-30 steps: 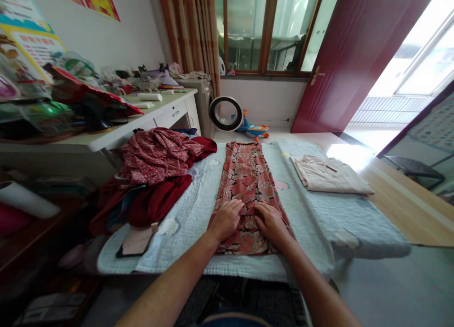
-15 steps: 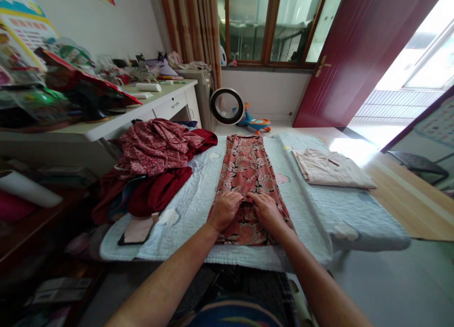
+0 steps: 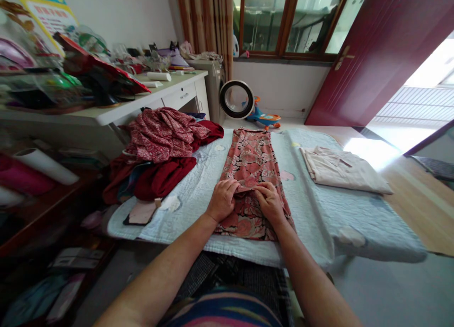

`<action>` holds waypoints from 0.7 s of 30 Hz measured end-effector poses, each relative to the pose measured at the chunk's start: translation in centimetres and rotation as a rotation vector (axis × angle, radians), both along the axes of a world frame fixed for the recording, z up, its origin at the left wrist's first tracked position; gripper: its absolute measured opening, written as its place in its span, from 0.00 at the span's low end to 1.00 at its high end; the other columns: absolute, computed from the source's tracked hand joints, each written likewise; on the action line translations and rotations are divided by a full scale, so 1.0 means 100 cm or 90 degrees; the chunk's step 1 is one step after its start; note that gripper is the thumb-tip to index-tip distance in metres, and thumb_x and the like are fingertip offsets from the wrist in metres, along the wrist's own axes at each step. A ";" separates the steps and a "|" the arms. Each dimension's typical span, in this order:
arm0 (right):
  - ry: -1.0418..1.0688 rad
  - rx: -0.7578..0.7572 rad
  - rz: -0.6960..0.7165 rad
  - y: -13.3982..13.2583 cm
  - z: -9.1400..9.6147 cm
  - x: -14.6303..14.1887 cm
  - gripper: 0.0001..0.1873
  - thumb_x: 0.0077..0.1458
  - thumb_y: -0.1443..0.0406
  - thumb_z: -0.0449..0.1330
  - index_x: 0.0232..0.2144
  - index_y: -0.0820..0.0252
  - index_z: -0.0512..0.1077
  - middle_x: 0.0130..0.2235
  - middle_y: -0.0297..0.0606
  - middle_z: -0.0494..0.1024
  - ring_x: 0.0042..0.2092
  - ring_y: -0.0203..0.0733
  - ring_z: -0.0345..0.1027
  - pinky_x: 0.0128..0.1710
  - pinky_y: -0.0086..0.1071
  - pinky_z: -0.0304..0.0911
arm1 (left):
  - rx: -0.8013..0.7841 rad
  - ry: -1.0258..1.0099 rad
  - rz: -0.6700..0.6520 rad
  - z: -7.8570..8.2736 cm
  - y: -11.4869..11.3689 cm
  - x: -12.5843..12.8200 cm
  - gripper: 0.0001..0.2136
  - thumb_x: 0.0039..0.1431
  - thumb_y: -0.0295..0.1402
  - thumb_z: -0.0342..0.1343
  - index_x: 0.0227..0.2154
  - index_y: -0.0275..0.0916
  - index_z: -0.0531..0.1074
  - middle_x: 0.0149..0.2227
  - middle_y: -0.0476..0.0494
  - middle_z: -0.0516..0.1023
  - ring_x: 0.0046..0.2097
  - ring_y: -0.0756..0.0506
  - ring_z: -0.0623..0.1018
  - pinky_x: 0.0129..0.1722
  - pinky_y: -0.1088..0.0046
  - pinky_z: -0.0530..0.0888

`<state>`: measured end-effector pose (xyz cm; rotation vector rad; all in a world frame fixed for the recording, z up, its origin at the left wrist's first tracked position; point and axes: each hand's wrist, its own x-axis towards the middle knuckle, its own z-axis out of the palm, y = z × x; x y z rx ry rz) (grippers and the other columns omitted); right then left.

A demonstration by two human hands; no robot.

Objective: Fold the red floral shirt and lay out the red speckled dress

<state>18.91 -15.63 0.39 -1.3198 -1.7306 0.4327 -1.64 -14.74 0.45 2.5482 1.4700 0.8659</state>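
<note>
A long piece of patterned clothing (image 3: 252, 156), coral with black and grey flowers, lies folded lengthwise in front of me. It looks like trousers or a skirt; I cannot tell which. My left hand (image 3: 222, 199) grips its fabric from the left, fingers closed on a raised fold. From the right, my right hand (image 3: 270, 201) pinches the same fold. Between both hands the cloth bunches up a little off the surface. Beneath the garment spreads a pale blue quilted cover (image 3: 198, 208).
A heap of red patterned clothes (image 3: 159, 135) rests on the left, above a phone-like pink item (image 3: 142, 212). On the right lies a folded cream garment (image 3: 342, 168). A cluttered white desk (image 3: 142, 102) borders the left side; a round-doored washing machine (image 3: 214, 74) stands behind.
Both hands have pinched up and raised a fold of the patterned garment, moving slightly apart. My view has shifted a little to the left.
</note>
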 end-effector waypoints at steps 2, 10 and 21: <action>0.011 -0.010 0.022 0.001 0.000 0.000 0.15 0.61 0.60 0.53 0.38 0.55 0.79 0.41 0.41 0.76 0.46 0.45 0.68 0.51 0.40 0.63 | 0.006 -0.003 0.032 0.000 0.001 -0.001 0.22 0.51 0.21 0.49 0.50 0.39 0.70 0.53 0.40 0.72 0.57 0.39 0.68 0.59 0.57 0.65; -0.048 0.023 0.019 0.000 -0.002 0.001 0.14 0.56 0.68 0.53 0.41 0.57 0.76 0.44 0.42 0.76 0.48 0.47 0.66 0.53 0.42 0.61 | -0.020 -0.013 0.011 0.002 0.001 -0.003 0.18 0.52 0.20 0.48 0.44 0.39 0.73 0.42 0.42 0.78 0.46 0.42 0.73 0.51 0.62 0.71; -0.173 0.015 0.048 -0.003 -0.002 -0.004 0.12 0.56 0.69 0.55 0.39 0.55 0.78 0.43 0.40 0.76 0.49 0.47 0.64 0.53 0.42 0.59 | -0.011 -0.098 0.010 0.000 0.006 -0.007 0.18 0.52 0.19 0.47 0.43 0.40 0.73 0.43 0.43 0.76 0.48 0.42 0.72 0.51 0.62 0.71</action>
